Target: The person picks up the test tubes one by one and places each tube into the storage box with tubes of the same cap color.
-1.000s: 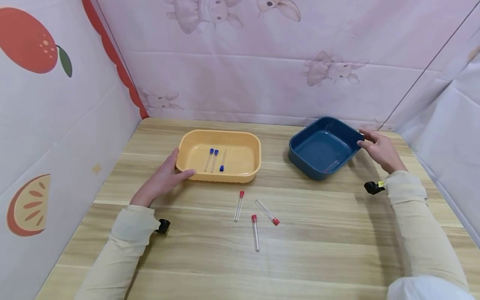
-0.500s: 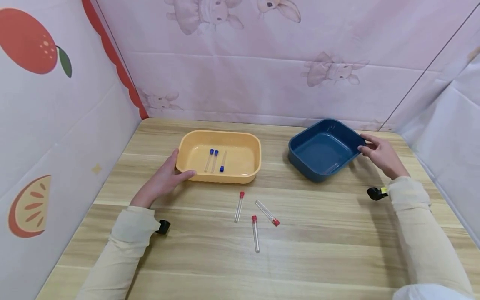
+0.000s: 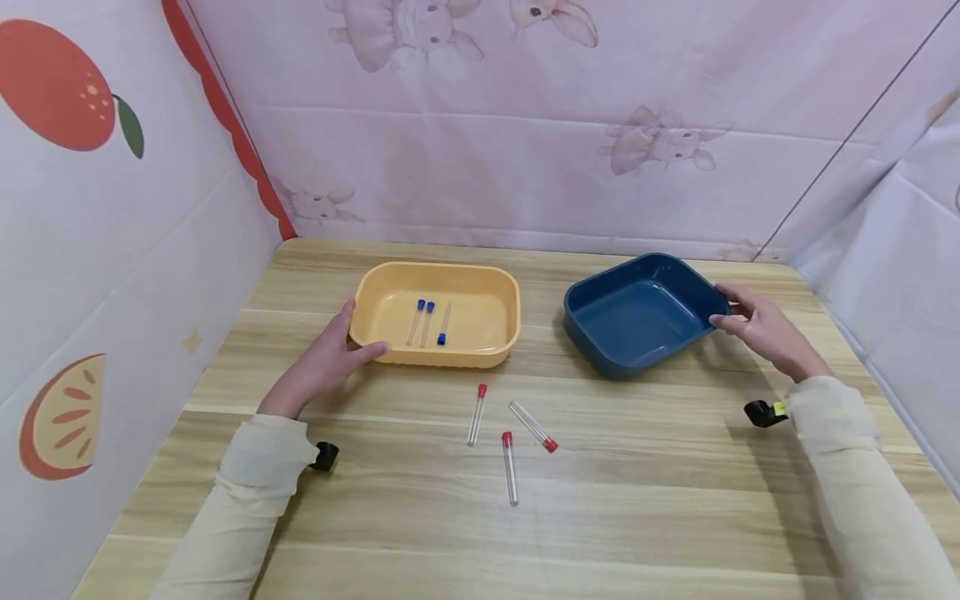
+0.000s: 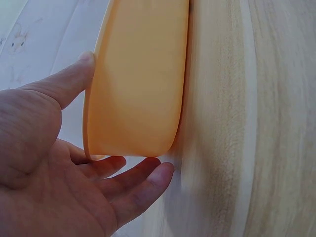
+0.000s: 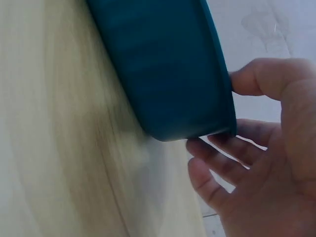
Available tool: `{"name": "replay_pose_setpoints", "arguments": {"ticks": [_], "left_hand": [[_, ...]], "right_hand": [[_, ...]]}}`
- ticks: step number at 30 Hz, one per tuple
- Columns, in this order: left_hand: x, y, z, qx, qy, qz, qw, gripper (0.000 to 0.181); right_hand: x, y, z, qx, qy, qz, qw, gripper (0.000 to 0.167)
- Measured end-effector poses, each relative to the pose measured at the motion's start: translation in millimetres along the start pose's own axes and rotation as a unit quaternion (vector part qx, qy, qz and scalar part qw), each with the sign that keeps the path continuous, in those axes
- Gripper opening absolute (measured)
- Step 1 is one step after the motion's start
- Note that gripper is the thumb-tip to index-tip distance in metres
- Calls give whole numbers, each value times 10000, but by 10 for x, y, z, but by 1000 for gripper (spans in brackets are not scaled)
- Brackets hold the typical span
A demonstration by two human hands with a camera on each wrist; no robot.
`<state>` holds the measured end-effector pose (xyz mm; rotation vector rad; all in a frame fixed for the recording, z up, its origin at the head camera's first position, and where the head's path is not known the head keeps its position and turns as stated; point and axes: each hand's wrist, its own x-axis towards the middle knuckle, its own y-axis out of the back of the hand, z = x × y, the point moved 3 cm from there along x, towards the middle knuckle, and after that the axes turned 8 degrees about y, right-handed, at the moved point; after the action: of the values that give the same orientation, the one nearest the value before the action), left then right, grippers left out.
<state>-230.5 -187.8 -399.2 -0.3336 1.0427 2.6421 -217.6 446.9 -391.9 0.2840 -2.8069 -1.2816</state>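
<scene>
Here, a table (image 3: pixel 675 517) bears a yellow tub (image 3: pixel 450 358) & a blue tub (image 3: pixel 588 346), apart. L hand (image 3: pixel 326 359) grips the yellow, R hand (image 3: pixel 770 333) the blue, thumbs at rims, fingers part-curled. Red-capped tubes (image 3: pixel 511 471) lie in front, blue-capped tubes (image 3: pixel 426 327) in yellow.

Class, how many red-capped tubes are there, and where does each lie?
3, all on the table: left tube, slanted right tube, and front tube, nearest the viewer. The blue basin could hide more behind its near wall.
</scene>
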Motion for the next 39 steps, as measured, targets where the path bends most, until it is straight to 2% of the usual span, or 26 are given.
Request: {"name": "replay_pose_setpoints", "arguments": {"ticks": [5, 18, 27, 39], "left_hand": [[-2, -2, -1, 6, 3, 7, 10000, 107], [-15, -14, 3, -86, -14, 21, 10000, 106], [-33, -13, 20, -87, -34, 24, 10000, 106], [-32, -8, 40, 2, 18, 14, 10000, 107]], "right_hand": [[-108, -30, -98, -178, 249, -102, 9995, 76], [-420, -173, -390, -451, 473, -110, 9978, 76], [-559, -274, -595, -1190, 291, -70, 9924, 82], [-661, -378, -732, -1240, 56, -7, 9923, 86]]}}
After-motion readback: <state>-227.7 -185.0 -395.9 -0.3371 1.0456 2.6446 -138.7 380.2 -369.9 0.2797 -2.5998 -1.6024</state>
